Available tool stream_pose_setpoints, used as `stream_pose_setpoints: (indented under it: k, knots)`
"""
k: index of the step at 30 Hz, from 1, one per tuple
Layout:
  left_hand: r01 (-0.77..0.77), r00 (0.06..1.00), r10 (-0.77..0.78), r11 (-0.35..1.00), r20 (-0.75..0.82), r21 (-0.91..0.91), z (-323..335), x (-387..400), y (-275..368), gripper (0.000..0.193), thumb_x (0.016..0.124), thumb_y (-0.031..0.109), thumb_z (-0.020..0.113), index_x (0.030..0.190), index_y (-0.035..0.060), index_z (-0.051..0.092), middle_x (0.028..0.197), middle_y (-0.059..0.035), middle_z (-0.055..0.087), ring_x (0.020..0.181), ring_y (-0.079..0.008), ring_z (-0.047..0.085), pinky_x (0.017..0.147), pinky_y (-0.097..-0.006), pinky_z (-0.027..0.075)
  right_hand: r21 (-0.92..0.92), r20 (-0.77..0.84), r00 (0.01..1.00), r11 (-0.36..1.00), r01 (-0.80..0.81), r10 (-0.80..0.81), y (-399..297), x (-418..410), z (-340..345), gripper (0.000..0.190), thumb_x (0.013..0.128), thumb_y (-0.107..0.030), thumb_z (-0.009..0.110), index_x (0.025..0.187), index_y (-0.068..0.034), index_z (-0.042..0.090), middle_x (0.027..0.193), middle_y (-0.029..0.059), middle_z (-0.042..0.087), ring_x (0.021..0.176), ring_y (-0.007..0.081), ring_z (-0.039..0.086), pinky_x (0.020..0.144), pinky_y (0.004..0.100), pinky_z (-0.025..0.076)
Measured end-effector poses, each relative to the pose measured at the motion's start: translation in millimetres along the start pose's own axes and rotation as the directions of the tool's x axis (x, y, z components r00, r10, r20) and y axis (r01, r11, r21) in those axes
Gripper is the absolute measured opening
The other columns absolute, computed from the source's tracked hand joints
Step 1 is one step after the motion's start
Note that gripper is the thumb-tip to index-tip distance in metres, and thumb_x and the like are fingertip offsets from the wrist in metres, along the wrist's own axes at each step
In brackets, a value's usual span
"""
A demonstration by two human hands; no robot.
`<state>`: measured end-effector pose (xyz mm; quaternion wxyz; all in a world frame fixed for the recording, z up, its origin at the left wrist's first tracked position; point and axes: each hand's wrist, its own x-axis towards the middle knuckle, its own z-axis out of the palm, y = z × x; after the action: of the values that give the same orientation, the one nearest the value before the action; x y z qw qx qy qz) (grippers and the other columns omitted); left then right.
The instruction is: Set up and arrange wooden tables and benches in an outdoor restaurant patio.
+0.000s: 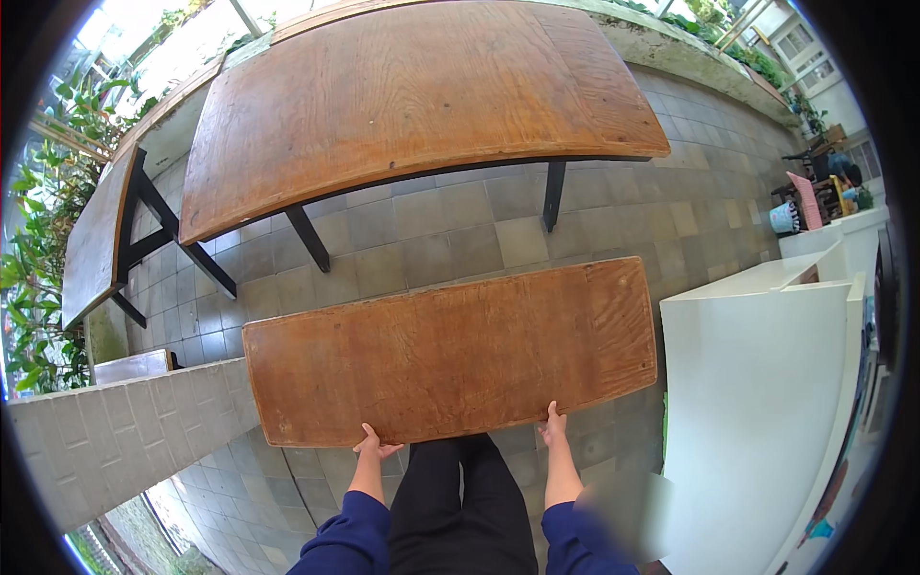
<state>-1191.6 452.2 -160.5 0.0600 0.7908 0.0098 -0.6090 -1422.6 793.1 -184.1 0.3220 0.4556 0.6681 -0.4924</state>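
Observation:
A long wooden bench (453, 352) with a worn brown top lies crosswise before me, close to my legs. My left hand (375, 443) grips its near edge left of my legs, the thumb at the rim of the top and some fingers under it. On the right, my right hand (553, 424) holds the same edge, its thumb up at the rim. The undersides of both hands' grip are partly hidden by the board. Beyond the bench stands a large wooden table (424, 93) with black legs, apart from the bench.
A second bench (104, 237) with black legs stands left of the table. A low pale wall (129, 431) reaches towards the bench's left end. At the right is a white cabinet (747, 388), near the bench's right end. Tiled floor (445, 237) shows between table and bench.

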Motion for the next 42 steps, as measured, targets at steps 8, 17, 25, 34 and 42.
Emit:
stream_pose_setpoints:
  k: [8, 17, 25, 34, 42]
  knots:
    - [0.118, 0.993, -0.12, 0.984, 0.008, 0.134, -2.7, 15.6, -8.0, 0.093, 0.071, 0.053, 0.048, 0.114, 0.0313, -0.031, 0.13, -0.0231, 0.008, 0.106, -0.0503, 0.03, 0.079, -0.0636, 0.03, 0.073, -0.014, 0.998, 0.995, -0.064, 0.065, -4.0, -4.3, -9.5, 0.059, 0.074, -0.047, 0.051, 0.114, -0.011, 0.026, 0.119, 0.0082, 0.033, 0.104, 0.0297, 0.038, 0.075, 0.0462, 0.033]
    - [0.068, 0.99, -0.039, 0.974, -0.138, 0.217, 3.1, -6.4, -4.1, 0.092, 0.07, 0.06, 0.041, 0.114, 0.0298, -0.035, 0.129, -0.0198, 0.018, 0.094, -0.0479, 0.044, 0.08, -0.0632, 0.029, 0.035, 0.091, 0.996, 0.999, -0.013, 0.01, -4.5, -15.3, -6.0, 0.065, 0.075, -0.042, 0.053, 0.12, -0.009, 0.02, 0.124, 0.0115, 0.027, 0.111, 0.0334, 0.032, 0.084, 0.0516, 0.028]
    - [0.043, 0.974, 0.048, 0.92, -0.222, 0.388, 8.1, -14.0, 0.7, 0.094, 0.07, 0.062, 0.04, 0.12, 0.0194, -0.028, 0.123, -0.0219, 0.03, 0.084, -0.0435, 0.052, 0.077, -0.0611, 0.032, 0.027, 0.029, 1.0, 1.0, 0.002, -0.003, -5.4, -10.3, -6.9, 0.064, 0.074, -0.039, 0.056, 0.117, -0.005, 0.023, 0.12, 0.0138, 0.03, 0.105, 0.0322, 0.037, 0.081, 0.0501, 0.034]
    - [-0.159, 0.936, 0.269, 0.897, -0.225, 0.411, -30.6, 20.1, 5.6, 0.094, 0.07, 0.058, 0.045, 0.125, 0.0088, -0.012, 0.123, -0.0215, 0.03, 0.1, -0.0352, 0.045, 0.082, -0.0503, 0.034, -0.873, -0.006, 0.506, 0.251, 0.418, -0.862, -91.7, -114.0, 113.8, 0.066, 0.068, -0.024, 0.064, 0.122, -0.016, 0.027, 0.12, 0.0151, 0.03, 0.111, 0.0315, 0.03, 0.087, 0.0482, 0.029]
    - [-0.536, 0.756, 0.339, 0.812, -0.559, -0.232, -44.0, 30.7, 67.0, 0.073, 0.076, 0.042, 0.051, 0.125, 0.0066, 0.011, 0.12, -0.0195, 0.03, 0.101, -0.0281, 0.043, 0.083, -0.0363, 0.04, -0.67, 0.71, 0.326, -0.457, 0.584, -0.624, -198.3, -92.4, 313.7, 0.048, 0.078, -0.044, 0.041, 0.115, -0.013, 0.041, 0.12, 0.0072, 0.038, 0.114, 0.0247, 0.032, 0.092, 0.0498, 0.02]
